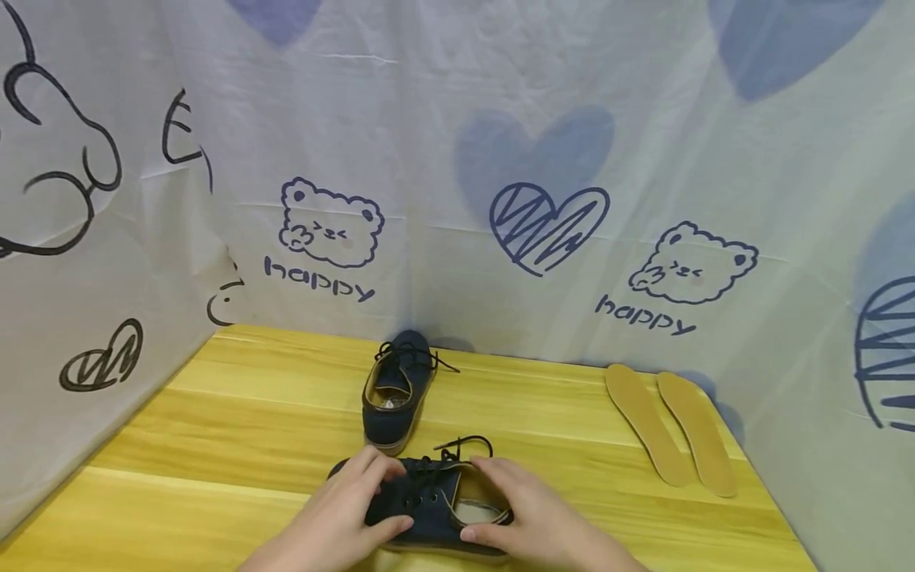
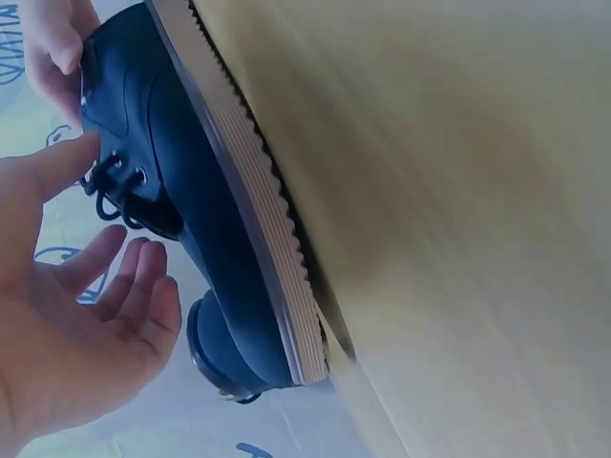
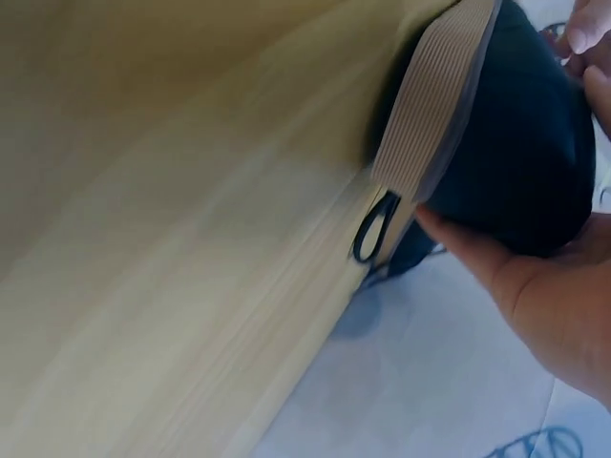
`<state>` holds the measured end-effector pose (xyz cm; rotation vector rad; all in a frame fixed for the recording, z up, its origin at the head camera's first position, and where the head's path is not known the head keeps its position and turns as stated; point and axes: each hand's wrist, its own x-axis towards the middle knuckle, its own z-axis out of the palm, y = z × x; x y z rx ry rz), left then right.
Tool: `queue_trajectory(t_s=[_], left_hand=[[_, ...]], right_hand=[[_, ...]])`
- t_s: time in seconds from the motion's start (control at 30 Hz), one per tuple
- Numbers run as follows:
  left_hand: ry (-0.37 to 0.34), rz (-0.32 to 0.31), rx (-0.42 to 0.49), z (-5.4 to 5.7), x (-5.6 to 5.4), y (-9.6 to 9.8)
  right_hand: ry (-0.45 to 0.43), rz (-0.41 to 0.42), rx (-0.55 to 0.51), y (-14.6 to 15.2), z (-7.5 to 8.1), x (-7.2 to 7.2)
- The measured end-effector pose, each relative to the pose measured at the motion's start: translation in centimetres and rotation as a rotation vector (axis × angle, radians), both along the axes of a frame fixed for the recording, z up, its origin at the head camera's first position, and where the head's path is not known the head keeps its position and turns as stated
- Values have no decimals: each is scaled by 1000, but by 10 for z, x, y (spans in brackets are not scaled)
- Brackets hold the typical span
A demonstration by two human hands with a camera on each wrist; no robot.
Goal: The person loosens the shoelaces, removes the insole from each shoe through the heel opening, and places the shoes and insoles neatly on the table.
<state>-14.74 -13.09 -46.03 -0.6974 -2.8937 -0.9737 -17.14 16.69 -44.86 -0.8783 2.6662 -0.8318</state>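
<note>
A dark navy lace-up shoe lies sideways on the table before me, toe left, its opening to the right. My right hand grips the heel end, thumb on the near side and fingers at the far rim of the opening. Over the toe and laces is my left hand, its fingers spread and loosely bent. In the left wrist view, the left thumb is right at the laces, while the other fingers stand apart from the upper. The right wrist view shows a finger along the heel, just above the ribbed tan sole.
Behind stands the matching shoe, toe toward the back, its black laces loose. Two tan insoles lie side by side at the right of the wooden table. A white printed cloth hangs along the back and sides.
</note>
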Motion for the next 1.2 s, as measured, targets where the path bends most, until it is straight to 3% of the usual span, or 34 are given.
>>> queue_trajectory(t_s=[0.1,0.23,0.33,0.47,0.73,1.0,1.2], left_hand=[[-37,-16,4,-1,8,-10],[-151,-25,53,-5,16,-24],[-251,1,87,-10,19,-34],[-314,43,130,-15,24,-45],[-279,67,163,-17,32,-61],[-265,153,139,-16,28,-81],[-290,218,150,-10,19,-96]], right_hand=[[-20,-3,-3,-12,0,4],[-55,-2,-22,-28,1,8],[-91,-11,-23,-39,2,11],[-115,-1,-43,-54,3,14],[-119,28,-38,-82,5,16],[-150,75,-180,-108,1,14],[-227,46,-255,-133,-3,13]])
